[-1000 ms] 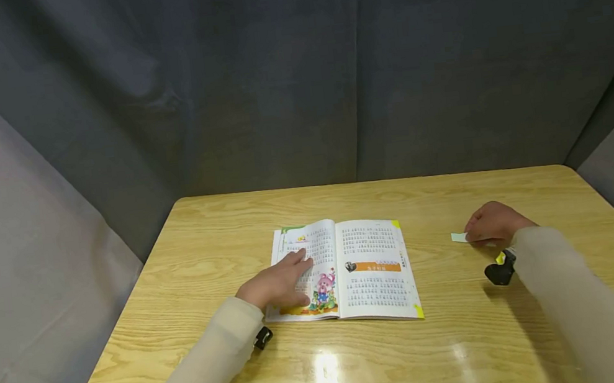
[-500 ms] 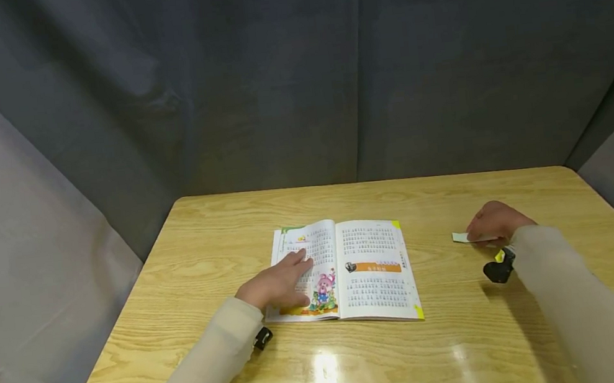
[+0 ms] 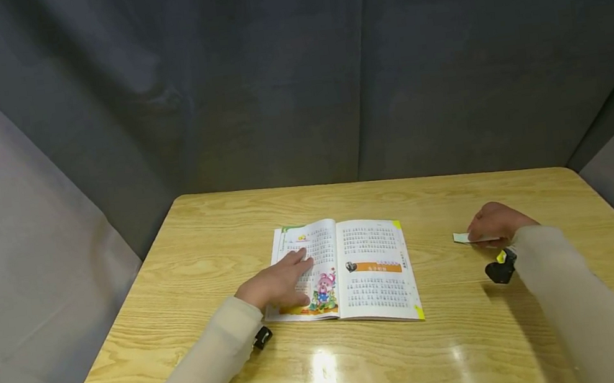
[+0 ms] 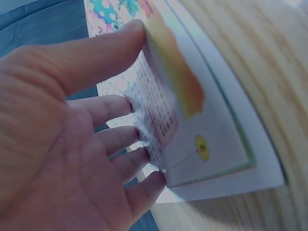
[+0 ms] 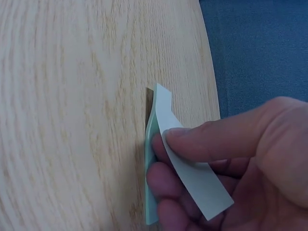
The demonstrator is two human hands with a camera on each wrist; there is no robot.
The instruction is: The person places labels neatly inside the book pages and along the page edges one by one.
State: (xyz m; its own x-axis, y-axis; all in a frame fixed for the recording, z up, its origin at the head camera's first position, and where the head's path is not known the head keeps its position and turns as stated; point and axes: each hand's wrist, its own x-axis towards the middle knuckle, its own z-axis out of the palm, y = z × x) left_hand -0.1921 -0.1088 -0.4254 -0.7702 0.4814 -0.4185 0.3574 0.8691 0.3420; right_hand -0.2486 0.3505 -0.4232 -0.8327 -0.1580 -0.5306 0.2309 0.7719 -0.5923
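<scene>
An open book (image 3: 371, 244) with printed text and cartoon pictures lies on the table. My left hand (image 3: 276, 282) rests on its left page, fingers and thumb spread; in the left wrist view, the fingertips (image 4: 153, 180) press on the paper near the page's outer part. To the right of the book, my right hand (image 3: 495, 221) pinches a pale green paper strip (image 5: 199, 185) between thumb and fingers. That strip bends away from a thin pad of sticky notes (image 5: 150, 192) beneath, and the two still meet at their far end. The fingers reach in between strip and pad.
The wooden table (image 3: 325, 364) has a rounded far edge, with a dark curtain (image 3: 274, 95) behind it. Light grey cloth (image 3: 27, 258) hangs at the left. Yellow corners mark the book's right page. A black wrist camera (image 3: 499, 270) sits under the right sleeve.
The near part of the paper strip has come up off the pad in my right fingers, while that hand has barely shifted. My left hand and the book stay put.
</scene>
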